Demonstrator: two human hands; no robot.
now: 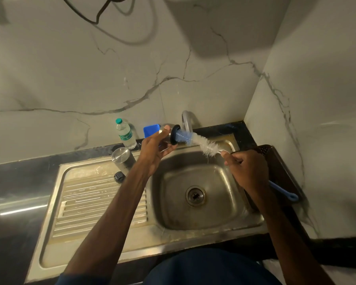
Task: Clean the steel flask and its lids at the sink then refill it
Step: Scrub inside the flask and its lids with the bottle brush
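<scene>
Over the sink point(214, 208), the left hand point(154, 150) grips a steel lid point(173, 138), mouth turned toward the brush point(206, 145). The right hand point(249, 167) clutches its handle, apparently to scrub inside.

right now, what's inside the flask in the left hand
The bottle brush tip enters the flask mouth; blue and white bristles show outside. The buried tip and interior are hidden.

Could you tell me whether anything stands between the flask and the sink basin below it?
Nothing visible does. The left hand holds the flask above the basin; only the brush, gripped by the right hand, enters the flask's mouth.
</scene>
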